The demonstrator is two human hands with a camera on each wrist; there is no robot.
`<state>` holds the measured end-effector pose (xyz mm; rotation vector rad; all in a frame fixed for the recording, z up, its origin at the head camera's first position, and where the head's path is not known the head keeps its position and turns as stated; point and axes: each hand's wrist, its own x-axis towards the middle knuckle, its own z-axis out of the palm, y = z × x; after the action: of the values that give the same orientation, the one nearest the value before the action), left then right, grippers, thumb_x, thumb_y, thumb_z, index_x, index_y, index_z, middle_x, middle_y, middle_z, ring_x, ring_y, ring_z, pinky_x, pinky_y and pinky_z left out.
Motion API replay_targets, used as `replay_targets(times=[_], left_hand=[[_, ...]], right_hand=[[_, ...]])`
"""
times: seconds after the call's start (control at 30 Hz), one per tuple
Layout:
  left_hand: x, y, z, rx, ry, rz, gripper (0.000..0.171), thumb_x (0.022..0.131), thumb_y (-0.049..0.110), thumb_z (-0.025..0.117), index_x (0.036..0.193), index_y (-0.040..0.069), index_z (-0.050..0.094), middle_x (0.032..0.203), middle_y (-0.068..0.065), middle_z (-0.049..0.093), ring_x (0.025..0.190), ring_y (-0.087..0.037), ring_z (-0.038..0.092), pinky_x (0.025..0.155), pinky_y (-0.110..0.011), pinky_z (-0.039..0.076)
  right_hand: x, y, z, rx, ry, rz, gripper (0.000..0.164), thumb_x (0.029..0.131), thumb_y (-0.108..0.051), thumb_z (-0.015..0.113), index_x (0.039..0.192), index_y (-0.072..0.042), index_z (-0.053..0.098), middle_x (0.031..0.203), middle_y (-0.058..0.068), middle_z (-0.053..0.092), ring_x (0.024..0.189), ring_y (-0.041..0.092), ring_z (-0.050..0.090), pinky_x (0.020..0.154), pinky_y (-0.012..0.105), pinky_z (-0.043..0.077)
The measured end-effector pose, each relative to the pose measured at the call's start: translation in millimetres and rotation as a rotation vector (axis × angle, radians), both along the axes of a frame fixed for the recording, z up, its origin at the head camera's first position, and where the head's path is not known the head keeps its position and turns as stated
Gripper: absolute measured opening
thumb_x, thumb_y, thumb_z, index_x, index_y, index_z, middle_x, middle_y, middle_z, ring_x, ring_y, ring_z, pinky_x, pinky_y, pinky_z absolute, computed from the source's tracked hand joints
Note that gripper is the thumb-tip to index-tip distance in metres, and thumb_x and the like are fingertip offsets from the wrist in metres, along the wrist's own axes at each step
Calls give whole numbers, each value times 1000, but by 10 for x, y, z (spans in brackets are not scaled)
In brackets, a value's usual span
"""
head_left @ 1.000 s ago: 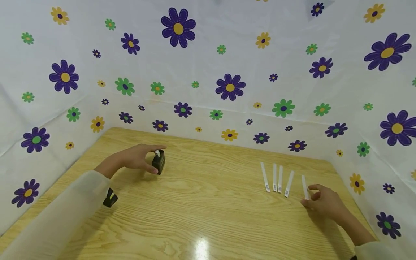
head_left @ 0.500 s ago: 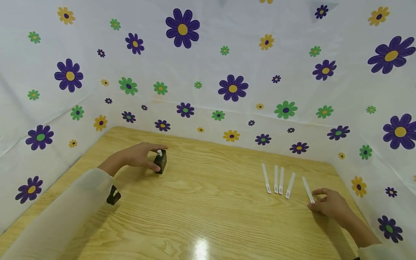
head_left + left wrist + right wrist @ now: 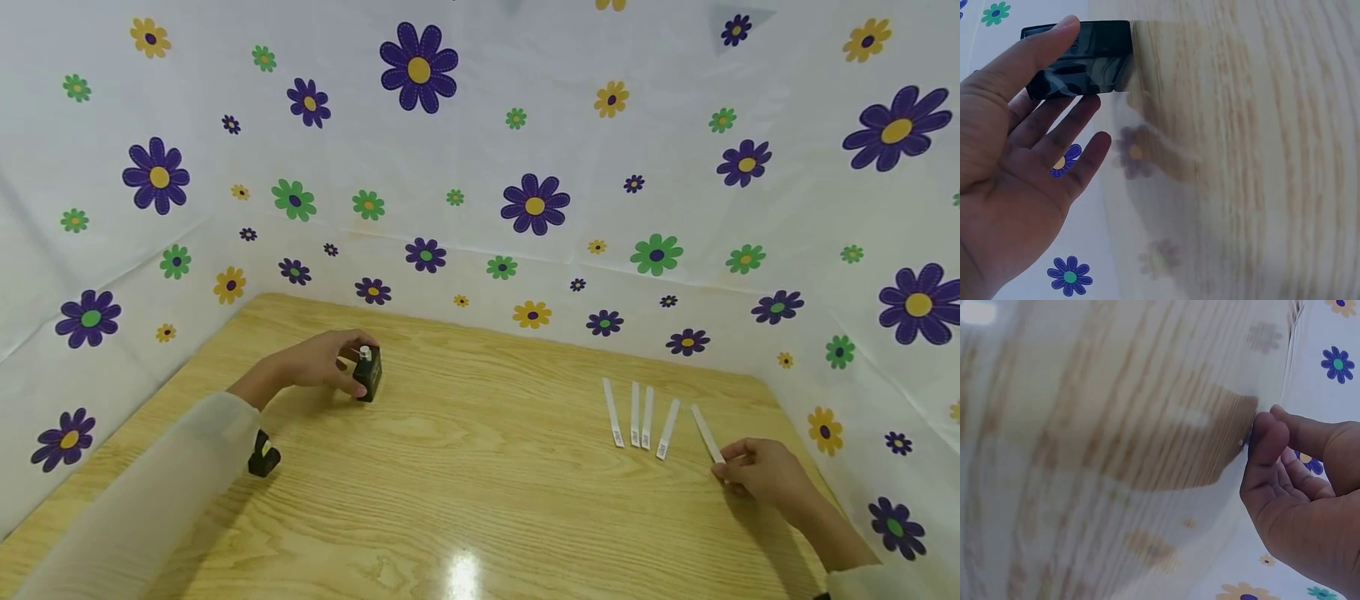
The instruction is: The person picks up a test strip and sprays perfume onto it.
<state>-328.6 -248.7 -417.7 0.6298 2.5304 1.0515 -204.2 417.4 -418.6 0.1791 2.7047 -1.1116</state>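
My left hand (image 3: 318, 363) holds a dark perfume bottle (image 3: 370, 377) with a silver spray top, which stands upright at the table's back left. In the left wrist view the thumb lies over one face of the glass bottle (image 3: 1102, 56), with fingertips at its other side; the little finger stays off it. At the right, my right hand (image 3: 767, 477) pinches the near end of a white paper scent strip (image 3: 705, 429) between thumb and fingers. That strip is hidden behind the fingertips in the right wrist view, where the hand (image 3: 1300, 500) is close to the tabletop.
Several more white strips (image 3: 635, 414) with small print at their near ends lie left of my right hand. A small black object (image 3: 264, 457) with a yellow-green patch shows beside the left sleeve. Flower-printed white cloth (image 3: 465, 225) walls in the wooden table (image 3: 480, 467).
The left index finger, stretched past the bottle before, has curled in toward it. My right thumb and fingers have closed on the strip's near end, and the strip has turned slightly.
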Motion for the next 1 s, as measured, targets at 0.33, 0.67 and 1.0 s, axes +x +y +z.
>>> replay_targets(times=[0.33,0.67,1.0], left_hand=[[-16,2,-53,67,-35,40,79,82,32,88,145,6,47,139,-17,56,133,-41,50,112,-58,36],[56,86,-24,292,-76,140,75,89,32,82,147,7,42,139,-18,49,127,-36,57,107,-53,42],[93,351,148,495,3,192,88,95,31,75,162,23,18,139,-21,43,128,-38,58,111,-61,36]], right_hand=[[-70,4,12,21,95,-9,42,102,-14,62,126,19,54,90,9,71,73,17,67,63,30,56],[-150,-180,-78,75,273,-45,38,104,-19,60,127,12,58,95,14,67,74,15,60,59,29,52],[-340,-547,-113,30,396,-15,29,100,-12,65,121,9,64,95,16,69,76,13,64,60,27,54]])
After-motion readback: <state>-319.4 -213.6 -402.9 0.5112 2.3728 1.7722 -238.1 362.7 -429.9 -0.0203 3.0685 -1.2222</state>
